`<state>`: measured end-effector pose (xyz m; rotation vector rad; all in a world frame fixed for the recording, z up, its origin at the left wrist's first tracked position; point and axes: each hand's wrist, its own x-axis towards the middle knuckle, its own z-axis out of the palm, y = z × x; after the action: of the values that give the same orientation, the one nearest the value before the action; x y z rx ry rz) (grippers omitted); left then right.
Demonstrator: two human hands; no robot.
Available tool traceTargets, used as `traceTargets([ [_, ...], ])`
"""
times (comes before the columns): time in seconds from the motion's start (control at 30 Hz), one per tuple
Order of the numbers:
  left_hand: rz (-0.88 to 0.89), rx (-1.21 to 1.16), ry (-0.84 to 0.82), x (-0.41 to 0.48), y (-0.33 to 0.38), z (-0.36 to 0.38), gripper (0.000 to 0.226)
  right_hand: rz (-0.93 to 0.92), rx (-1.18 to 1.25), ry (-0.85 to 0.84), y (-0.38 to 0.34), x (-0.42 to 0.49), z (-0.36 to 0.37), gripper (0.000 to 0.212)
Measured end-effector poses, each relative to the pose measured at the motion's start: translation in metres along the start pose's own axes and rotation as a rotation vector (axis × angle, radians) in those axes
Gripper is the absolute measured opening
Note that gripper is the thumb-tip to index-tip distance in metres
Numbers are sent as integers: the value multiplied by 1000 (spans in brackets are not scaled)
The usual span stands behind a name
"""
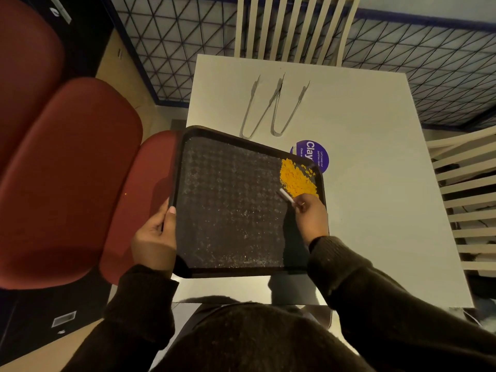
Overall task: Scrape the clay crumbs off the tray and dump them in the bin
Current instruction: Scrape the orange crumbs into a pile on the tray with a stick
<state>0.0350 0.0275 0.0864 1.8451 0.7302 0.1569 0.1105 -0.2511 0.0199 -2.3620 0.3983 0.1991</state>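
**Fig. 1. Crumbs gathered, tray in both hands.** You hold the black rectangular plastic tray with its textured floor facing up. Its far right corner lies over the white square table and its left side juts out past the table edge, above the dark red rounded cushions.

Your left hand grips the tray's left rim. The thumb is laid over the lip and the other fingers are tucked beneath, out of sight. Your right hand pinches a small white flat scraper between the fingertips; the pictures do not show how firmly.

The orange-yellow clay crumbs sit in one heap in the far right corner, against the rim. The rest of the floor carries only pale dust.

**Key relation.** The heap lies just beyond your right fingertips, with the scraper touching its near edge. The scraper's long axis runs from the fingers away to the far left. The right hand is much the nearer of the two.

Scraping appears nearly done and dumping remains. No bin can be identified in view, so the corner holding the heap is probably the one to tip.

Behind the tray lie two pairs of metal tongs. A round purple "Clay" sticker is partly covered by the tray's corner.
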Motion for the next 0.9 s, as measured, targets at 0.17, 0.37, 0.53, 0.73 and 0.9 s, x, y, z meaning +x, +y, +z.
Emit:
traceTargets([
  [0.17,-11,6,18,4,-1,1,33,-191,-213,-128,46,-55,-13,10],
  [0.37,-35,31,1,5,5,-1,34,-236,-318,-268,70,-78,-23,23],
  [0.53,10,114,-21,7,3,-6,34,-180,-332,-283,80,-70,-26,28],
  [0.73,64,201,-21,4,-1,-12,34,-188,-386,-259,70,-50,-29,20],
  [0.9,40,245,-29,1,-4,-14,35,-205,-366,-173,62,-23,-26,16],
])
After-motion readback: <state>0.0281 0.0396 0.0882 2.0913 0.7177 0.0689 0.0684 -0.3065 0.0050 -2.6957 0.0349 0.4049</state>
